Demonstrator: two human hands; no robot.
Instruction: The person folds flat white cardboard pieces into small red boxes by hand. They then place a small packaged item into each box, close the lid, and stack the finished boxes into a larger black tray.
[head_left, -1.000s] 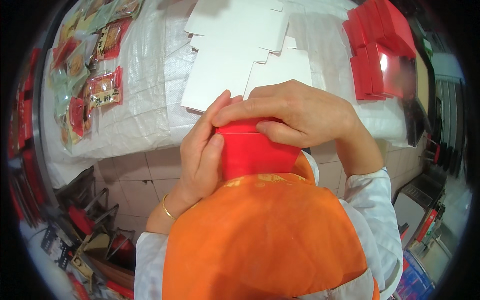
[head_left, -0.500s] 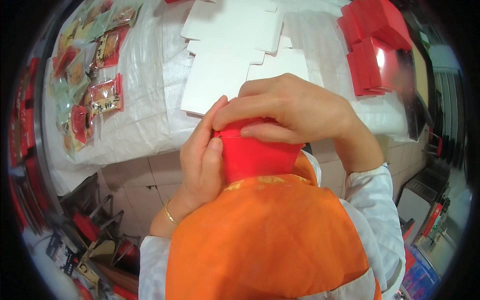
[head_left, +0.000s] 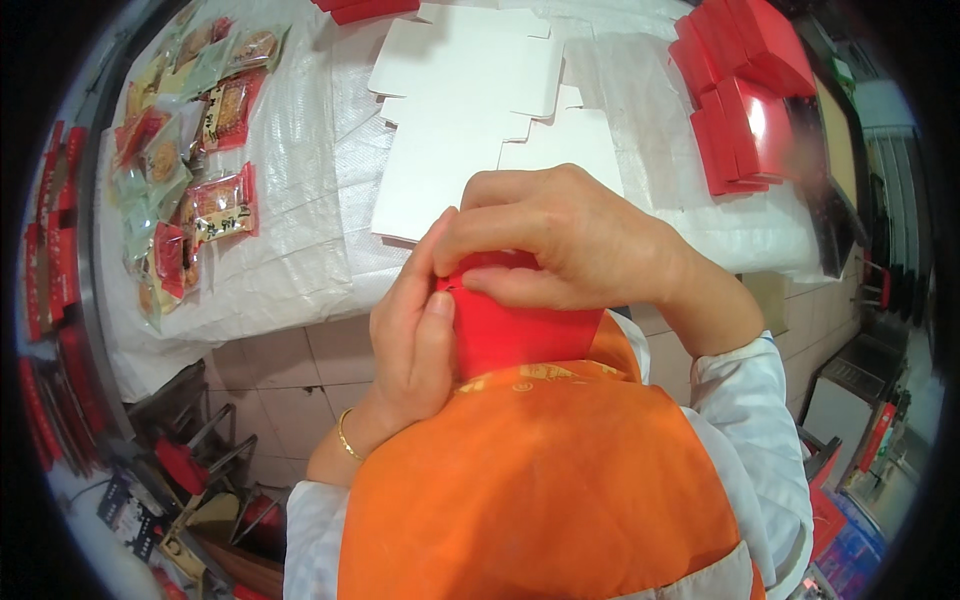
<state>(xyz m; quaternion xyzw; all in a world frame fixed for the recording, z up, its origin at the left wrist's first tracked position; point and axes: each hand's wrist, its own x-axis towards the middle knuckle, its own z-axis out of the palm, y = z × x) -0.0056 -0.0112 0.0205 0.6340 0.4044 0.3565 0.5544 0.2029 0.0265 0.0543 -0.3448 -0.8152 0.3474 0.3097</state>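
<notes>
Close against my orange apron, a red cardboard box (head_left: 525, 335) is between both hands. My left hand (head_left: 412, 335) wraps its left side, with the thumb on the near face by the corner. Across the top comes my right hand (head_left: 550, 235), its fingers curled over the upper edge and its thumb pressed on the near face. Fingers of both hands meet at the upper left corner. Much of the box's top and far side is hidden under the right hand.
White flat box blanks (head_left: 465, 85) lie stacked mid-table on a white woven sheet (head_left: 295, 200). Several wrapped pastries (head_left: 222, 208) are on the left. Folded red boxes (head_left: 745, 110) are piled at the right, with another red box (head_left: 370, 8) at the far edge. A stool (head_left: 190, 460) stands below left.
My right thumb has slid left along the box's upper edge, closer to the corner. The view has shifted slightly, and both hands still grip the box.
</notes>
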